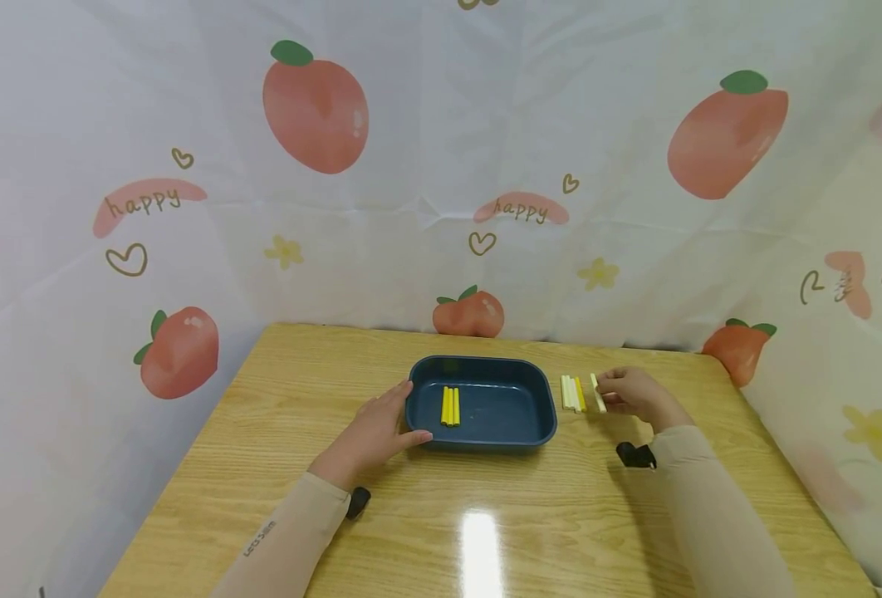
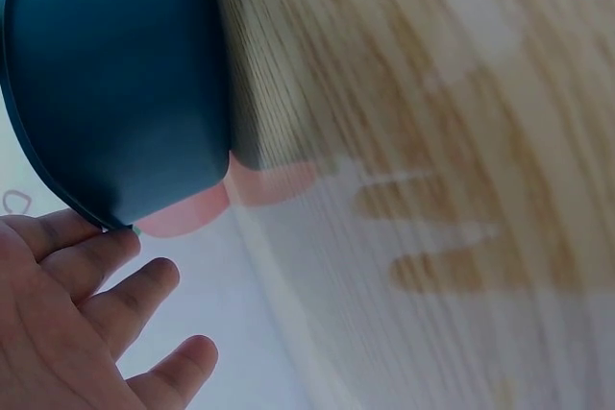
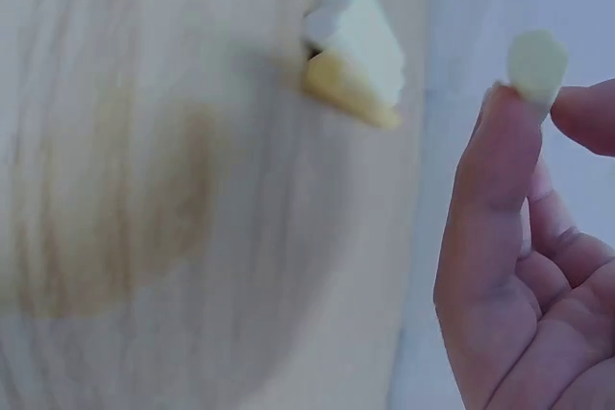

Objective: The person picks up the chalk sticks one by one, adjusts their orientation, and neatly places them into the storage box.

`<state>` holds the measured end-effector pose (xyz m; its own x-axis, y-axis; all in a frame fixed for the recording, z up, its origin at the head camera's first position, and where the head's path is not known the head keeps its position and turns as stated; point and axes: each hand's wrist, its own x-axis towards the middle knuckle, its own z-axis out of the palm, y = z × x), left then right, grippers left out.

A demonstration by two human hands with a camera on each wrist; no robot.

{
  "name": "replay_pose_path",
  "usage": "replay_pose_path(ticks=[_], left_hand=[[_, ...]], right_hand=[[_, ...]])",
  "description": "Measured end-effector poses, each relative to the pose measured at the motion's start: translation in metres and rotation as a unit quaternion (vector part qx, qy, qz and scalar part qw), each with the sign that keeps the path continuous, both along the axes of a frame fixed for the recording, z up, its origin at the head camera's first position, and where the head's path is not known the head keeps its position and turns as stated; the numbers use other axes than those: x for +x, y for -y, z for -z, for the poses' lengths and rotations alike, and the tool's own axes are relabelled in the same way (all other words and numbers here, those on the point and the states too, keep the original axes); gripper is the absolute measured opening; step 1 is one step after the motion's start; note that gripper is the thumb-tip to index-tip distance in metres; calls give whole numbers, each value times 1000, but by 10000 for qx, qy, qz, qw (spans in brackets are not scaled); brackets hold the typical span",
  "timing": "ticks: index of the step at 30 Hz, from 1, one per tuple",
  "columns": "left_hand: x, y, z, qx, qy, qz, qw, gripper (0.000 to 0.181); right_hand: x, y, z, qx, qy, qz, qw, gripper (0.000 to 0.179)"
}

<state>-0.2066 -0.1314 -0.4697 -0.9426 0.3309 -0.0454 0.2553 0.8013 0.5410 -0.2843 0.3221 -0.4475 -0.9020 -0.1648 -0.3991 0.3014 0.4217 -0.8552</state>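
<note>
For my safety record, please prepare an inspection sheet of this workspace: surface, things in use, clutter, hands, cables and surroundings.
Surface: wood-grain table, with a bright reflection on its near part.
Things in use: dark blue tray with yellow sticks in its left part; pale sticks in a row on the table, right of the tray, with one yellow stick at the row's right side.
Clutter: nothing seen.
Hands: left hand touches the tray's left end; right hand pinches a pale stick above the table.
Cables: nothing seen.
Surroundings: white cloth printed with fruit, hearts and "happy".
</note>
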Motion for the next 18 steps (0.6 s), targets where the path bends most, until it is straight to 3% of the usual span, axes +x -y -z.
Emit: replay_pose_path(ticks=[10, 18], left_hand=[[-1, 0, 2, 19, -10, -9, 10000, 97], [-1, 0, 2, -18, -51, 24, 10000, 98]], right_hand=[[-2, 18, -20, -851, 209, -80, 9961, 43], [0, 36, -32, -1518, 441, -277, 9870, 20]])
